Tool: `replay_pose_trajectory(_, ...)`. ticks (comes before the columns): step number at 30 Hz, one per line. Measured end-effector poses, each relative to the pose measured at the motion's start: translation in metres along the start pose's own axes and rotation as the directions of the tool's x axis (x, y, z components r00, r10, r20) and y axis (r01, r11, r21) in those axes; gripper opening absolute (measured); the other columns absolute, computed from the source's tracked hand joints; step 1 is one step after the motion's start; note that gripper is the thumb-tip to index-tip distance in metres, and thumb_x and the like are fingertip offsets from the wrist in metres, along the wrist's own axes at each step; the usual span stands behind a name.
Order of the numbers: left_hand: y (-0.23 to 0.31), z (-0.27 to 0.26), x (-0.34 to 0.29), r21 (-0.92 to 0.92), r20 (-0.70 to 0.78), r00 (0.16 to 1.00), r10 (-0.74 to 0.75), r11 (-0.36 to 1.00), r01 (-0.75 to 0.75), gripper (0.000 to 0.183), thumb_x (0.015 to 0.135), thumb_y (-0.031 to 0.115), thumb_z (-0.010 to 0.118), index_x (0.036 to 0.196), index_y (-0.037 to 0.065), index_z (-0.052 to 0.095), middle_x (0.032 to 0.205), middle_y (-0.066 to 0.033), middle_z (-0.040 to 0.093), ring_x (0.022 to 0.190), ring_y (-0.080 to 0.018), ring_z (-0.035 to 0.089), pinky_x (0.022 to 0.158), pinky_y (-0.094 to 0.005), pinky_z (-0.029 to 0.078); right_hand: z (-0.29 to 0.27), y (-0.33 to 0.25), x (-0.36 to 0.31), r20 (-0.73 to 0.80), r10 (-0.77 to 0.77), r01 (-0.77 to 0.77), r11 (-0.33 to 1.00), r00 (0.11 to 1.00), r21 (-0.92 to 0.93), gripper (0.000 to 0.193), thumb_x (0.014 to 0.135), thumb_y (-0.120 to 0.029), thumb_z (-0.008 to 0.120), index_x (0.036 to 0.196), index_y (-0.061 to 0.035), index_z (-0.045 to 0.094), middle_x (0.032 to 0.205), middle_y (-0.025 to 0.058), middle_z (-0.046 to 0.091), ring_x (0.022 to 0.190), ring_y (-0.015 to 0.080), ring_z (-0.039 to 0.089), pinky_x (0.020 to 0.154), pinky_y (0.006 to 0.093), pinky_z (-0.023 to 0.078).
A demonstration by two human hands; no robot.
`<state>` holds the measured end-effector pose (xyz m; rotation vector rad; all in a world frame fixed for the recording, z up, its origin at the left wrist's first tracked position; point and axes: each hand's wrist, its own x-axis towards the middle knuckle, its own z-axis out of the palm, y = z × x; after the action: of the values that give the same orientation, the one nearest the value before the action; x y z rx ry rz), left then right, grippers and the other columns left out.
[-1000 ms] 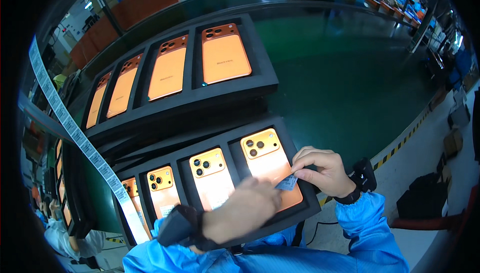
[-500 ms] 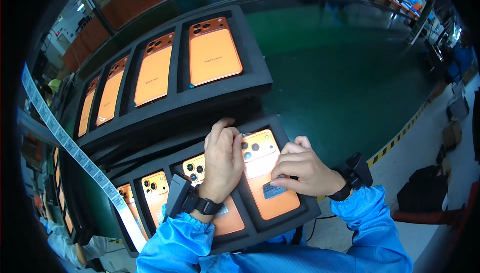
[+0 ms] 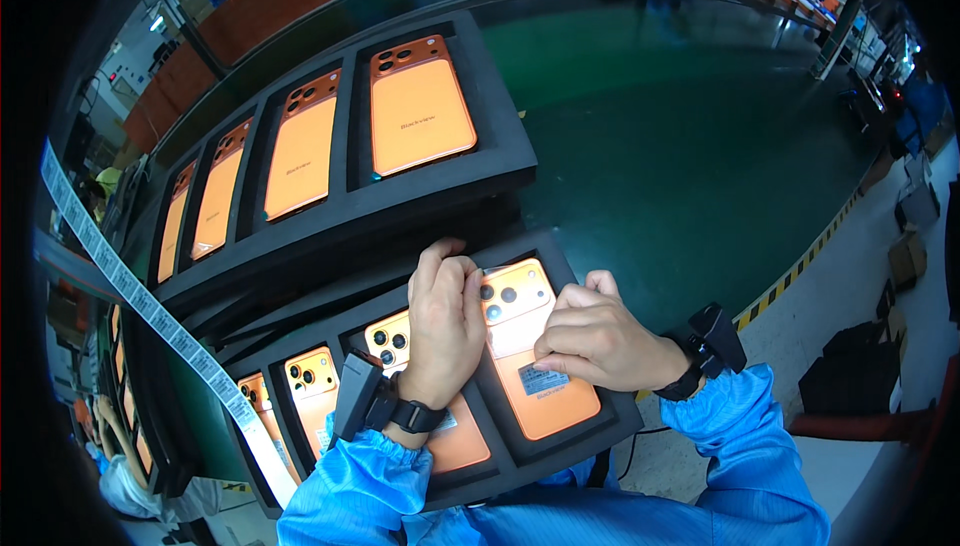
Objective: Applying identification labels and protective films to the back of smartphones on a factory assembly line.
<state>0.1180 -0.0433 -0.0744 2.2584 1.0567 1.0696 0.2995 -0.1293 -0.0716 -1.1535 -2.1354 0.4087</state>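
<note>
An orange phone [image 3: 545, 408] lies back up in the rightmost slot of the near black foam tray [image 3: 618, 420]. It has round camera lenses at its top and a grey printed label [image 3: 543, 380] on its lower half. My left hand [image 3: 445, 321] is closed, fingertips together at the phone's upper left edge, where a thin clear edge shows. My right hand [image 3: 600, 341] pinches over the phone's right side, just above the label. What either pinch holds is too small to make out. Under my left wrist lies another orange phone [image 3: 460, 436], partly hidden.
A second foam tray [image 3: 500, 96] with several orange phones [image 3: 422, 111] stands beyond, on a green surface [image 3: 680, 166]. A long white strip of labels [image 3: 150, 301] crosses the left side. More phones [image 3: 311, 371] fill the near tray's left slots. Other people work in the background.
My right hand has shifted slightly left, and more of the phone's label and lower back shows. My left hand stays at the upper edge. The whole view has shifted a little.
</note>
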Motion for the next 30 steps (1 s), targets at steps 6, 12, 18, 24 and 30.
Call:
replay_pose_trajectory(6, -0.001, -0.003, -0.001, 0.018, -0.003, 1.000, 0.017, 1.000, -0.017, 0.005, 0.085, -0.002, 0.055, 0.089, -0.003, 0.054, 0.109, -0.0214, 0.054, 0.094, -0.0381, 0.054, 0.083, -0.0424, 0.044, -0.001, 0.001, 0.003, 0.014, -0.018, 0.018, 1.000, 1.000, 0.019, 0.012, 0.080, -0.023, 0.069, 0.075, -0.0137, 0.065, 0.071, -0.0036, 0.058, 0.074, 0.0145, 0.047, 0.076, 0.0359, 0.025)
replay_pose_trajectory(12, -0.001, -0.003, 0.000, 0.013, -0.008, 1.000, 0.013, 1.000, -0.013, 0.005, 0.085, -0.002, 0.055, 0.089, -0.003, 0.054, 0.109, -0.0213, 0.054, 0.094, -0.0382, 0.054, 0.083, -0.0427, 0.044, -0.001, 0.001, 0.004, 0.015, -0.028, 0.027, 0.999, 0.999, 0.017, 0.012, 0.081, -0.024, 0.068, 0.075, -0.0143, 0.064, 0.070, -0.0038, 0.057, 0.073, 0.0143, 0.046, 0.076, 0.0358, 0.024)
replay_pose_trajectory(18, -0.001, -0.002, -0.001, 0.014, -0.009, 1.000, 0.013, 1.000, -0.013, 0.005, 0.084, -0.002, 0.056, 0.088, -0.003, 0.054, 0.108, -0.0207, 0.055, 0.094, -0.0382, 0.054, 0.083, -0.0429, 0.044, 0.000, 0.000, 0.003, 0.017, -0.021, 0.021, 1.000, 1.000, 0.011, 0.012, 0.081, -0.024, 0.068, 0.075, -0.0145, 0.064, 0.070, -0.0040, 0.056, 0.075, 0.0141, 0.047, 0.076, 0.0357, 0.024)
replay_pose_trajectory(24, -0.002, -0.002, -0.004, 0.004, -0.005, 1.000, 0.001, 1.000, -0.001, 0.005, 0.084, -0.001, 0.056, 0.088, -0.002, 0.055, 0.109, -0.0203, 0.055, 0.095, -0.0379, 0.054, 0.085, -0.0433, 0.043, -0.002, -0.008, -0.001, 0.060, -0.039, 0.046, 0.992, 0.997, -0.117, 0.012, 0.079, -0.025, 0.069, 0.080, -0.0150, 0.064, 0.075, -0.0037, 0.057, 0.080, 0.0147, 0.049, 0.080, 0.0395, 0.028)
replay_pose_trajectory(30, -0.003, 0.000, -0.002, 0.010, -0.013, 0.999, 0.029, 1.000, -0.029, 0.005, 0.083, -0.001, 0.056, 0.089, -0.001, 0.055, 0.109, -0.0202, 0.055, 0.098, -0.0381, 0.054, 0.086, -0.0436, 0.043, -0.009, -0.037, 0.007, 0.055, 0.087, -0.050, 0.877, 0.995, -0.477, 0.040, 0.076, -0.031, 0.069, 0.112, -0.0150, 0.059, 0.102, 0.0082, 0.056, 0.091, 0.0234, 0.051, 0.084, 0.0459, 0.036)
